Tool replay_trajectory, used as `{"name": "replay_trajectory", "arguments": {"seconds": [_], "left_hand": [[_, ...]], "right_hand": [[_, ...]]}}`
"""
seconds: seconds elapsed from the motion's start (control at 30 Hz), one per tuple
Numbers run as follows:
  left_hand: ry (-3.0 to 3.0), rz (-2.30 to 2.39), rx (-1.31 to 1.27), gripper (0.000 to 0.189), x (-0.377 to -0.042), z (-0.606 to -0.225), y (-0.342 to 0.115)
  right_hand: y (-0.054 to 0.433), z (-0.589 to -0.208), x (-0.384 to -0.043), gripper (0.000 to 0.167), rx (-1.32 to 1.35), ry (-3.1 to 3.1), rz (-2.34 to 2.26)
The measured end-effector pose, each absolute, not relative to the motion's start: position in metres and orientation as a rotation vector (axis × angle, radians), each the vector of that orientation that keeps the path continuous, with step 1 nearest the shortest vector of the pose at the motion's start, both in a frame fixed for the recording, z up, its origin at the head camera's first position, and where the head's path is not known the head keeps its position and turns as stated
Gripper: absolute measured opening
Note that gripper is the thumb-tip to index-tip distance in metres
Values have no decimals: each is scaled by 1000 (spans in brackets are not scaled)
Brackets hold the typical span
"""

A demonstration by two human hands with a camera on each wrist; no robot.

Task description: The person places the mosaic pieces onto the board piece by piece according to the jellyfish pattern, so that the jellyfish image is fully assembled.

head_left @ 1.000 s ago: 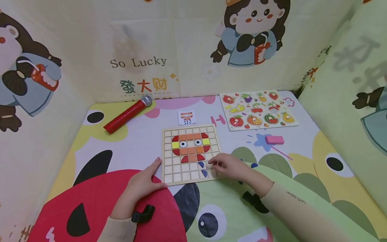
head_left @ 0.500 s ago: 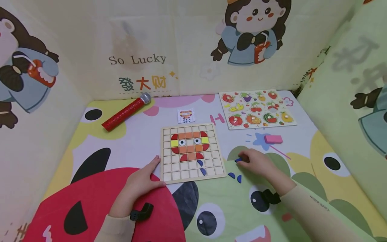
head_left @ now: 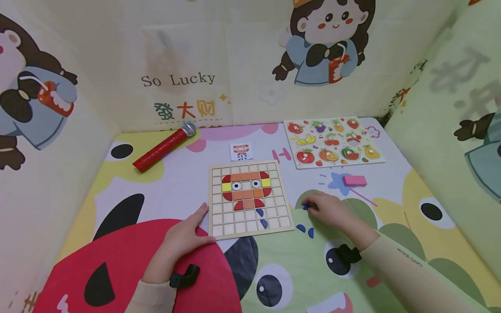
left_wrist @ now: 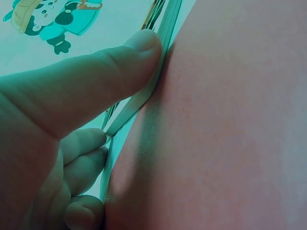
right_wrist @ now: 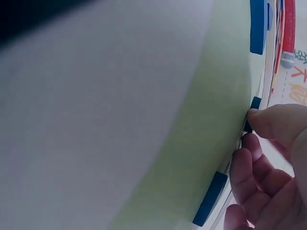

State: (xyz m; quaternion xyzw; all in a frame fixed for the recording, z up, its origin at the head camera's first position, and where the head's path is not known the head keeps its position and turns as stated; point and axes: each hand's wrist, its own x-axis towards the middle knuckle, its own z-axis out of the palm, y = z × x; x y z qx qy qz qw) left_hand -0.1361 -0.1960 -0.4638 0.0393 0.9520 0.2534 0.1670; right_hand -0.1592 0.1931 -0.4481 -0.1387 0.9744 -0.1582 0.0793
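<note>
My right hand (head_left: pixel 328 213) is right of the wooden grid board (head_left: pixel 219 230), pinching a blue half-circle tile (head_left: pixel 306 207) low over the cloth. In the right wrist view its thumb lies against that tile (right_wrist: pixel 254 105), fingertips close beside. Two more blue half-circle tiles lie nearer me, a flat one (head_left: pixel 300 228) and an upright one (head_left: pixel 311 233). On the board, red, orange and yellow tiles form a face with round eyes, with two blue half-circles (head_left: pixel 264 224) below it. My left hand (head_left: pixel 184 238) rests at the board's near left corner, thumb and fingers extended along its edges.
A small picture card (head_left: pixel 241 151) lies beyond the board. At the back left is a red glittery microphone (head_left: pixel 162 150); at the back right, a fruit puzzle board (head_left: pixel 332 143). A pink block (head_left: pixel 354 181) sits in front of that puzzle. Printed cloth walls (head_left: pixel 242 56) enclose the table.
My right hand has moved right, from the board's lower right part to the loose blue tiles, and now pinches one. My left hand stays at the board's corner.
</note>
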Motion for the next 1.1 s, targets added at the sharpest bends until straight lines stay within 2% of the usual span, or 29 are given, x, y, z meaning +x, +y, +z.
{"name": "replay_trajectory", "arguments": {"seconds": [0.1,0.4,1.1], "left_hand": [[2712,722,111,109,-135,-464,-196],[2725,714,112,108,-134,-464,-195],[2720,716,103,109,-135,-463,-195]], "right_hand": [[192,-448,-159,25,-432,2921,-501],[191,-447,-160,33,-245,2850,-551],[188,-447,-162,28,-249,2827,-677]]}}
